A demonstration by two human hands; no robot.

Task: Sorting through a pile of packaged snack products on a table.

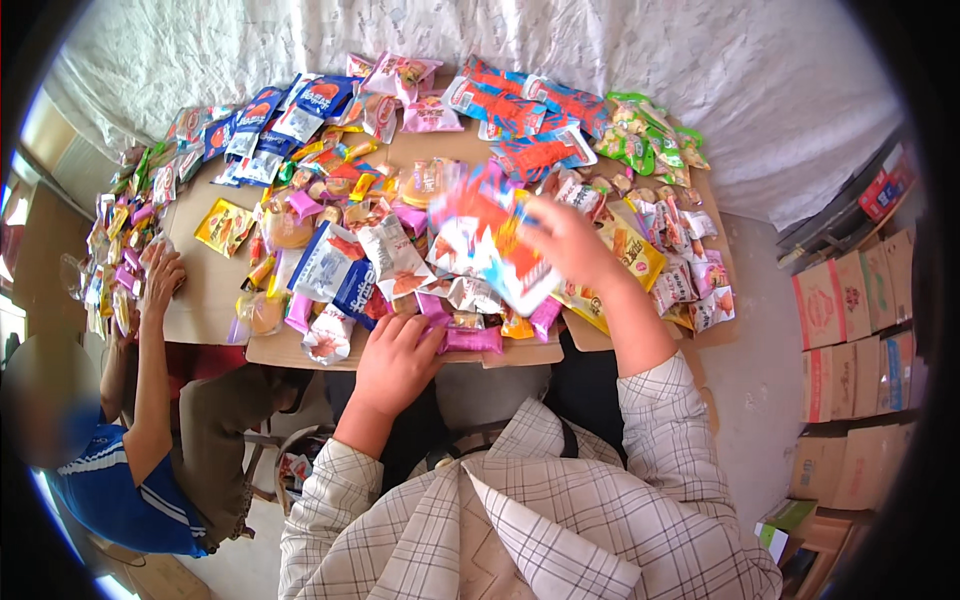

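Observation:
My right hand [570, 240] is closed on the upper right side of a red, blue and white snack bag [500, 255], raised over the middle of the pile and smeared by motion. My left hand [400, 352] rests at the near edge of the table, fingers slightly apart, their tips by a small purple packet [434, 308]. Close to it lie a blue and white snack bag [358, 292], a white and red packet [328, 335] and another purple packet [472, 340]. A yellow bag [632, 245] lies beyond my right wrist.
The cardboard-covered table [200, 295] carries blue bags [325, 95], pink bags [400, 75], red-blue bags [500, 105] and green bags [640, 125] along its far side. At left, another person's hand [162, 278] touches a heap of small packets. Cardboard boxes [840, 310] stand stacked at right.

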